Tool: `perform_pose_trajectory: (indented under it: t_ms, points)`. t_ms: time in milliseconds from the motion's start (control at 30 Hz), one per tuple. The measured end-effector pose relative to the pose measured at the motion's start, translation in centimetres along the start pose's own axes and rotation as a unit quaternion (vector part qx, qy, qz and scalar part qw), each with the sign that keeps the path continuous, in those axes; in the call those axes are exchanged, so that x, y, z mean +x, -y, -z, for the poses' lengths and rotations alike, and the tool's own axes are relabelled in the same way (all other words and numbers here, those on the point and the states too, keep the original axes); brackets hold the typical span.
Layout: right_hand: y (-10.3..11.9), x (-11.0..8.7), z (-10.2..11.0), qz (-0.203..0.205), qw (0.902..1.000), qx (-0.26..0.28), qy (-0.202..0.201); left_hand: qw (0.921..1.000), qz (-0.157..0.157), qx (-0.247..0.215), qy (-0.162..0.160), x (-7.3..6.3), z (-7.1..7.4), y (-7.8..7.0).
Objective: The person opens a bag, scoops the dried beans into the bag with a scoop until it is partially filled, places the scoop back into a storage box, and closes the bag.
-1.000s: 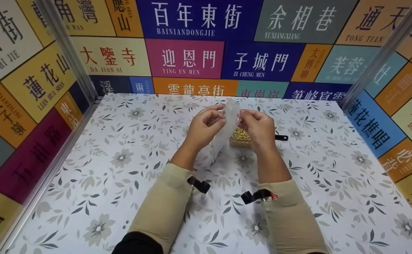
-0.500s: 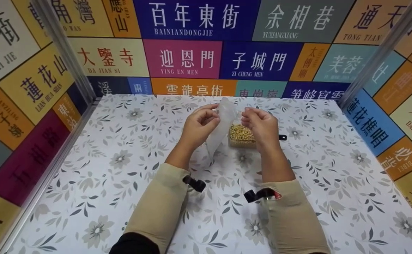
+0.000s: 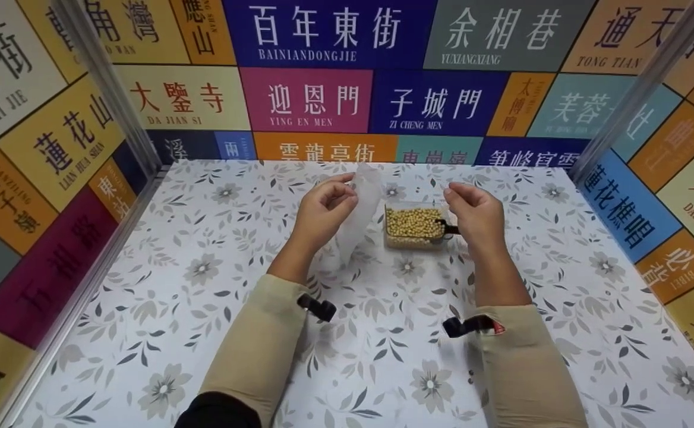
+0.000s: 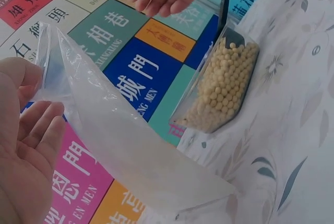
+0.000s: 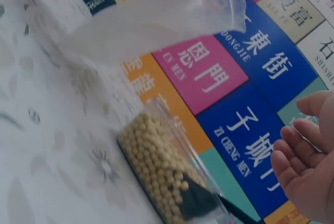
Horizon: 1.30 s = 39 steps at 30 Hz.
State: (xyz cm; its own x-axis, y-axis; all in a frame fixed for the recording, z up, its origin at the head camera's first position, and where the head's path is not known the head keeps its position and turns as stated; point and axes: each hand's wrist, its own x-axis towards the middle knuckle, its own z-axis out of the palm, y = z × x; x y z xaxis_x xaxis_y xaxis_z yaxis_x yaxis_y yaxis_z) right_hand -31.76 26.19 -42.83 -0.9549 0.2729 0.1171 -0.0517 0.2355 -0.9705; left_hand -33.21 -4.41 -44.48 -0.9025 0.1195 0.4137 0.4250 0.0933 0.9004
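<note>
My left hand (image 3: 322, 213) pinches the top edge of a translucent, frosted plastic bag (image 3: 357, 211). The bag hangs upright and thin, its opening parted a little at the top in the left wrist view. Right of it, a clear rectangular container (image 3: 412, 244) on the table holds yellow soybeans (image 3: 411, 221). A black scoop (image 5: 197, 197) is partly sunk in the beans, its handle (image 3: 451, 229) sticking out to the right. Over that handle hovers my right hand (image 3: 479, 215), fingers loosely bent, nothing between them.
A white table (image 3: 204, 333) with a grey floral print lies under everything. Walls of coloured panels (image 3: 311, 98) with writing stand at the back and both sides, with clear corner posts (image 3: 124, 89).
My right hand has let go of the bag's edge and moved right, uncovering the container and scoop handle. My left hand has shifted slightly left with the bag.
</note>
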Motion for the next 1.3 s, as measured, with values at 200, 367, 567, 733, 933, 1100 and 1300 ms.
perform_pose_trajectory:
  t_ms: [200, 367, 567, 733, 933, 1100, 1300]
  points:
    - [-1.5, 0.6, 2.2, 0.029, 0.9949, -0.095, 0.018, 0.9998, -0.006, 0.008, -0.017, 0.1, 0.8, 0.8]
    - [-2.4, 1.2, 3.6, 0.028, 0.9798, -0.188, 0.062, 0.9998, -0.004, 0.008, -0.015, 0.1, 0.6, 1.1]
    - [-3.7, 1.8, 4.0, 0.038, 0.9386, -0.313, 0.139, 0.9998, -0.003, 0.014, -0.012, -0.2, 0.2, 1.2]
    - [-4.3, 2.0, 3.9, 0.023, 0.922, -0.341, 0.181, 0.9999, -0.012, 0.008, -0.009, -0.2, 0.1, 1.4]
    - [-4.8, 2.1, 3.8, 0.003, 0.9232, -0.318, 0.217, 0.9999, -0.007, 0.007, -0.011, -0.2, -0.1, 1.6]
    - [-4.5, 2.0, 3.7, 0.007, 0.9172, -0.325, 0.23, 0.9998, -0.003, 0.013, -0.014, -0.3, -0.2, 1.6]
    - [-3.8, 1.8, 3.4, 0.019, 0.9084, -0.347, 0.232, 0.9997, -0.002, 0.018, -0.015, -0.3, -0.3, 1.6]
